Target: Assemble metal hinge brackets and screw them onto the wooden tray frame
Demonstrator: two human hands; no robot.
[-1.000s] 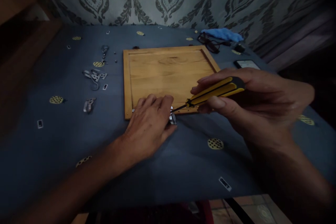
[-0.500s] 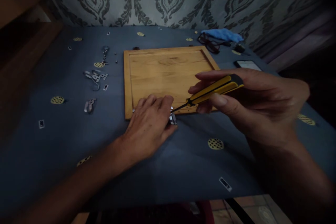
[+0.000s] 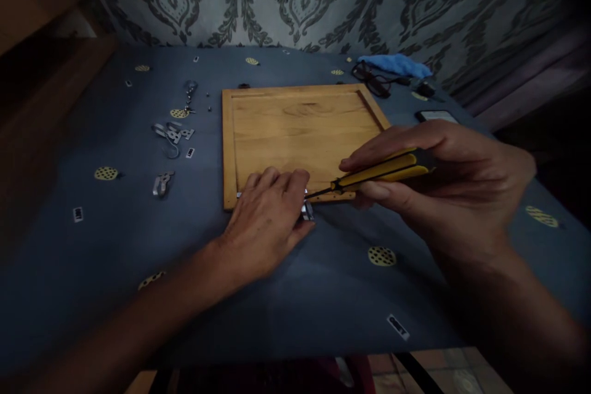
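Note:
My right hand point(image 3: 457, 191) grips a yellow and black screwdriver point(image 3: 383, 171) by its handle. The shaft points left, and its tip meets a shiny metal hook point(image 3: 306, 212) at the near edge of a framed wooden board point(image 3: 228, 148). My left hand point(image 3: 265, 221) is closed over that hook and presses it to the board's edge; the palm and fingers hide most of the metal. A few small dark holes show along the near rim, right of the hook.
Left of the board lie several metal hooks point(image 3: 173, 134), one separate hook point(image 3: 163, 183) and small screws point(image 3: 189, 93). At the back right are a blue cloth point(image 3: 394, 64), glasses point(image 3: 376, 82) and a phone point(image 3: 436, 116). A patterned wall stands behind the table.
The screwdriver handle has dropped lower and tilts flatter, with my right hand lowered alongside it. My left hand stays on the hook. The whole view has shifted slightly.

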